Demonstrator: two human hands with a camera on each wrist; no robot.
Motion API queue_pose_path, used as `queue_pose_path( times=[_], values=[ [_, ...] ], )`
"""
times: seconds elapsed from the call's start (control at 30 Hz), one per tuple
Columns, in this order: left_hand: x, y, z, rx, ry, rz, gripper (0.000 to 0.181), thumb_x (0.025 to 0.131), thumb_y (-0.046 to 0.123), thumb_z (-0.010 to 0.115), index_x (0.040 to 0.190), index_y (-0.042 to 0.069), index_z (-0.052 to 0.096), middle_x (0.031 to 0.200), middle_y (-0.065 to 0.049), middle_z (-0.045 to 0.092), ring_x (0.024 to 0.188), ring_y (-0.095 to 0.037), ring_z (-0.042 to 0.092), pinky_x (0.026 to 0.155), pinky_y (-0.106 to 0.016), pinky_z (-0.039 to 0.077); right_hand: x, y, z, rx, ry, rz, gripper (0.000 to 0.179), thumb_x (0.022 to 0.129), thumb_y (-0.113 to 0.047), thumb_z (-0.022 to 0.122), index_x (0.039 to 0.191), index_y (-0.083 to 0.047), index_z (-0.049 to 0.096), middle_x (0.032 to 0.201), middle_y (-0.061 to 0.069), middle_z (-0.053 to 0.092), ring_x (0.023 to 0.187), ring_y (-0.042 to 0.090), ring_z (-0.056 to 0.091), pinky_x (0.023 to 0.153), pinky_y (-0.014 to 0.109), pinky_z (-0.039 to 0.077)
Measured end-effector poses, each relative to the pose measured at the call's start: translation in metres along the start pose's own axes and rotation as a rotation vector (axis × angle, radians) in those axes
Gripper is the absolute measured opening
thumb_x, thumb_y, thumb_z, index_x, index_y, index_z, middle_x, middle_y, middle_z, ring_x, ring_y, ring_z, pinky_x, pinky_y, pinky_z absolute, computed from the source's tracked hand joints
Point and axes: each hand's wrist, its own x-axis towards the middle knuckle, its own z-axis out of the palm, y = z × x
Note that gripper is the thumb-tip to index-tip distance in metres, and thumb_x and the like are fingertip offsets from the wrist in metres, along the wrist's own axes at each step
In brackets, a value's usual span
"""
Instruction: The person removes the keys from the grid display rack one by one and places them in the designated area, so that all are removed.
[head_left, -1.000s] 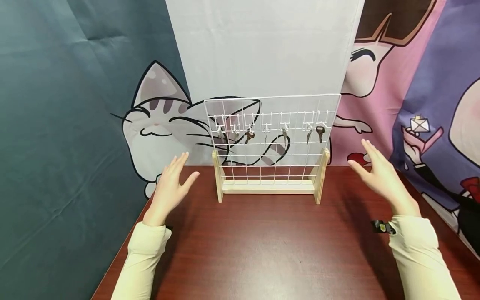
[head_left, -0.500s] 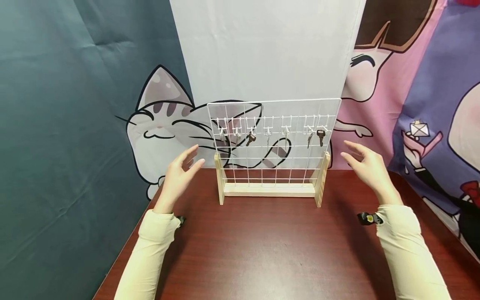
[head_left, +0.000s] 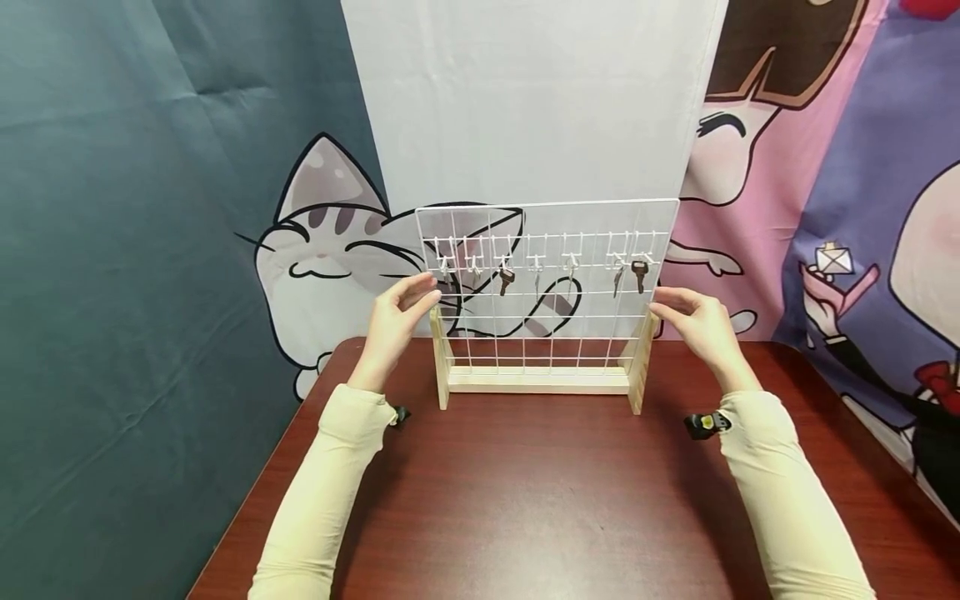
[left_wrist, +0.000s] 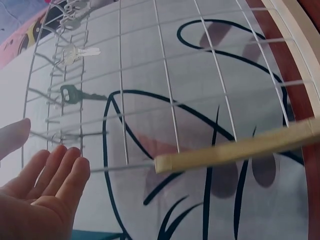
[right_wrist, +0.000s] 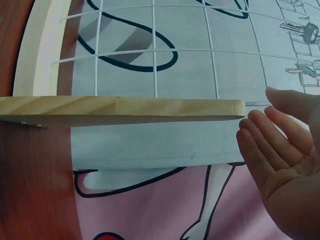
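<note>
A white wire grid rack stands upright on a wooden base at the back of the table. Several keys hang from its hooks, including a dark key left of middle and another dark key at the right. My left hand is at the grid's left edge, just above the wooden upright, thumb and fingers apart. On the other side, my right hand has its thumb and bent fingertips right at the grid's right edge, by the top of that upright.
The dark red table stretches in front of the rack. Close behind hangs a printed cloth with a cartoon cat. A green curtain borders the left side, and each wrist carries a small black device.
Both hands have moved inward from the two sides to the grid's edges, their fingers bending and drawing closer to the thumbs. The rack stays in place.
</note>
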Motion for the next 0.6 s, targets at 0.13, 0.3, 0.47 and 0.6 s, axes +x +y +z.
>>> queue_pose_path(
  times=[0.13, 0.3, 0.47, 0.6],
  values=[
    [0.012, -0.013, 0.006, -0.035, 0.029, -0.011, 0.044, 0.096, 0.005, 0.068, 0.135, -0.009, 0.056, 0.131, -0.027, 0.061, 0.124, -0.036, 0.059, 0.105, -0.031, 0.048, 0.003, 0.002, 0.005, 0.014, 0.002, 0.012, 0.039, 0.095, -0.031, 0.072, 0.127, -0.008, 0.069, 0.120, 0.016, 0.070, 0.088, -0.019, 0.054, 0.078, 0.010, 0.042],
    [0.027, -0.025, 0.011, -0.018, 0.065, 0.002, 0.044, 0.095, 0.013, 0.072, 0.134, -0.003, 0.060, 0.129, -0.022, 0.065, 0.118, -0.029, 0.063, 0.103, -0.031, 0.049, 0.006, 0.004, 0.007, 0.002, -0.003, 0.015, 0.038, 0.096, -0.028, 0.071, 0.126, -0.006, 0.069, 0.120, 0.017, 0.070, 0.087, -0.018, 0.054, 0.077, 0.011, 0.042],
    [0.037, -0.029, 0.015, -0.061, 0.099, 0.009, 0.041, 0.093, 0.013, 0.074, 0.128, -0.005, 0.063, 0.122, -0.021, 0.067, 0.106, -0.020, 0.067, 0.097, -0.028, 0.052, 0.008, 0.007, 0.006, -0.003, -0.018, 0.020, 0.036, 0.095, -0.024, 0.072, 0.126, -0.005, 0.069, 0.121, 0.017, 0.070, 0.087, -0.019, 0.054, 0.078, 0.009, 0.042],
    [0.044, -0.030, 0.016, -0.119, 0.123, -0.017, 0.035, 0.092, 0.008, 0.073, 0.123, -0.007, 0.065, 0.114, -0.021, 0.069, 0.094, -0.012, 0.067, 0.089, -0.025, 0.054, 0.009, 0.007, 0.006, 0.008, -0.026, 0.022, 0.035, 0.095, -0.020, 0.073, 0.125, -0.003, 0.069, 0.120, 0.019, 0.070, 0.086, -0.018, 0.055, 0.076, 0.009, 0.042]
  ],
)
